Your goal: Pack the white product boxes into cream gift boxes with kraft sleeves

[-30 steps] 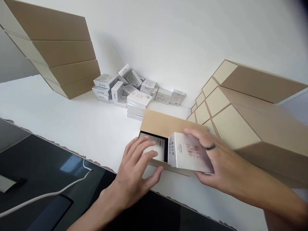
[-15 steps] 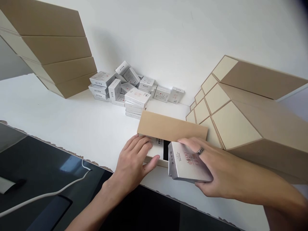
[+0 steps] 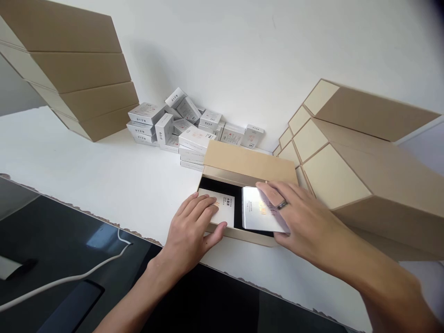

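Observation:
A long brown cardboard box [image 3: 243, 238] lies with its lid [image 3: 249, 159] raised at the back, showing a black lining. My left hand [image 3: 194, 224] rests over its front left corner, fingers lying flat on a white printed small box [image 3: 225, 208] in the left part, thumb apart at the front wall. A silver small box [image 3: 258, 215] with shiny print is gripped between the thumb and fingers of my right hand [image 3: 291, 208], which wears a ring. This silver box sits over the right part of the brown box; whether it touches the bottom is hidden.
Several silver small boxes [image 3: 197, 136] are heaped at the back against the wall. Closed brown boxes [image 3: 90, 92] stand stacked at left, and more brown boxes [image 3: 347, 180] at right. A white cable [image 3: 86, 273] runs over a dark surface below the rough table edge.
My right hand has brought the silver box back and down into the right part of the brown box. The lid has tilted further back, uncovering more black lining. My left hand has hardly moved.

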`<action>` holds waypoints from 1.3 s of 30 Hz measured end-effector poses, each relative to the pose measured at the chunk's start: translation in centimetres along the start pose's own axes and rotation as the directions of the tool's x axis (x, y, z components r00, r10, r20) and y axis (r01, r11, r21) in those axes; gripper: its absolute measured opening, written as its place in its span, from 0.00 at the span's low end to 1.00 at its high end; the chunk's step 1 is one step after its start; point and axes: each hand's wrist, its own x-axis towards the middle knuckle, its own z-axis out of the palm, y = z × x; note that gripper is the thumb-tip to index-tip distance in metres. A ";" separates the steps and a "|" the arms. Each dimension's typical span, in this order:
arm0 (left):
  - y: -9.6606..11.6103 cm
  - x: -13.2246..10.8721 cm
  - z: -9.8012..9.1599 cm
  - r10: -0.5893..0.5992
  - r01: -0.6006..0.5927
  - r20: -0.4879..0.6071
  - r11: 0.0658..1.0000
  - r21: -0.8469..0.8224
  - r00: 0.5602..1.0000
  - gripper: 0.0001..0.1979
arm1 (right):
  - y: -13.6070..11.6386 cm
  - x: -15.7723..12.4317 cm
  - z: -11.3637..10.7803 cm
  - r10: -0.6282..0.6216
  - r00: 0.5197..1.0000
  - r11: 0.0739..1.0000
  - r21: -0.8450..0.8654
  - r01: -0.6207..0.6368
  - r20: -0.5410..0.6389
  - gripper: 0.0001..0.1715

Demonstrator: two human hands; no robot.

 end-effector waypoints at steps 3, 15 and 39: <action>-0.1 -0.1 0.0 -0.004 0.004 -0.001 1.000 -0.008 1.000 0.08 | -0.2 0.7 0.4 0.020 0.995 0.999 0.048 -0.025 0.097 0.46; -0.3 0.0 -0.2 -0.005 0.005 0.012 0.999 -0.035 1.000 0.07 | 0.3 1.2 0.5 0.150 0.927 0.980 0.069 -0.184 0.343 0.53; -0.3 0.0 -0.2 -0.015 0.017 0.042 0.998 -0.057 0.999 0.08 | -1.8 3.8 0.8 0.040 0.863 0.944 0.263 -0.197 0.504 0.55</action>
